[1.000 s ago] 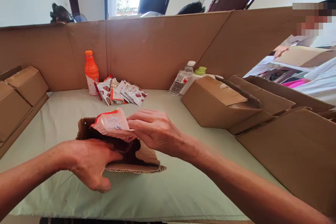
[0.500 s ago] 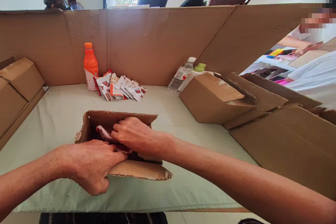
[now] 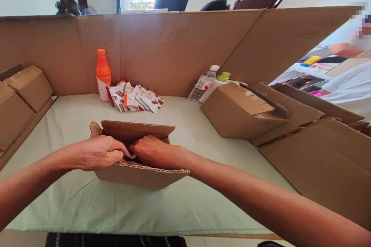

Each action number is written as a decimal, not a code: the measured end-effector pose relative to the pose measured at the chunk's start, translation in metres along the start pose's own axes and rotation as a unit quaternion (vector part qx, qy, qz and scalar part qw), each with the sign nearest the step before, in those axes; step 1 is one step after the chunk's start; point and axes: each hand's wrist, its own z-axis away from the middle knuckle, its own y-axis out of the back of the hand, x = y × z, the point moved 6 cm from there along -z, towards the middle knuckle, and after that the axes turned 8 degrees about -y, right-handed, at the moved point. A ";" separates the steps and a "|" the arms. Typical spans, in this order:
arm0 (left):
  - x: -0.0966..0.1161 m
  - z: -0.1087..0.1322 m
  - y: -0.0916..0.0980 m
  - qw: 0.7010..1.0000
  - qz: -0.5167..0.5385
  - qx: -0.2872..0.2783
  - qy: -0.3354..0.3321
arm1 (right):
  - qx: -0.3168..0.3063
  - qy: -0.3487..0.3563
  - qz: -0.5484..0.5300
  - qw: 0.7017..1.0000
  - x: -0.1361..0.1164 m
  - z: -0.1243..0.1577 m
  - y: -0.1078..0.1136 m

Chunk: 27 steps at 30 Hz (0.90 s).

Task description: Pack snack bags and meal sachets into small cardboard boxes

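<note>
An open cardboard box (image 3: 142,177) stands on the pale green cloth before me, its flaps raised. My left hand (image 3: 100,152) reaches over its left side, fingers closed on a pinkish packet (image 3: 131,155) just inside the opening. Deeper in the box is my right hand (image 3: 152,150), curled, with its fingertips close to the same packet; most of its fingers are hidden. Some red wrapping shows low between the two hands, too covered to make out fully.
An orange bottle (image 3: 103,75) stands at the back beside a pile of sachets (image 3: 145,98). A clear water bottle (image 3: 199,87) leans near a green-capped bottle (image 3: 223,77). Cardboard boxes line the left (image 3: 27,88) and right (image 3: 237,114). Behind rises a cardboard wall (image 3: 174,50).
My left hand has moved up from the box's near edge to its left side. The near flap has risen from folded outward to more upright. My right hand sits slightly lower in the box.
</note>
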 end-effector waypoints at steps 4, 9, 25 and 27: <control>-0.008 -0.009 -0.003 0.992 -0.037 -0.109 0.053 | 0.000 0.000 -0.008 1.000 0.000 0.005 -0.001; -0.020 -0.019 -0.008 0.963 -0.253 -0.055 0.071 | 0.008 -0.002 -0.004 1.000 -0.001 0.007 -0.001; -0.025 -0.020 -0.024 0.936 -0.339 -0.079 0.058 | -0.015 0.005 -0.024 1.000 -0.006 0.002 -0.002; -0.028 -0.018 -0.025 0.938 -0.329 -0.075 0.072 | -0.033 0.014 -0.036 0.999 -0.004 0.002 -0.002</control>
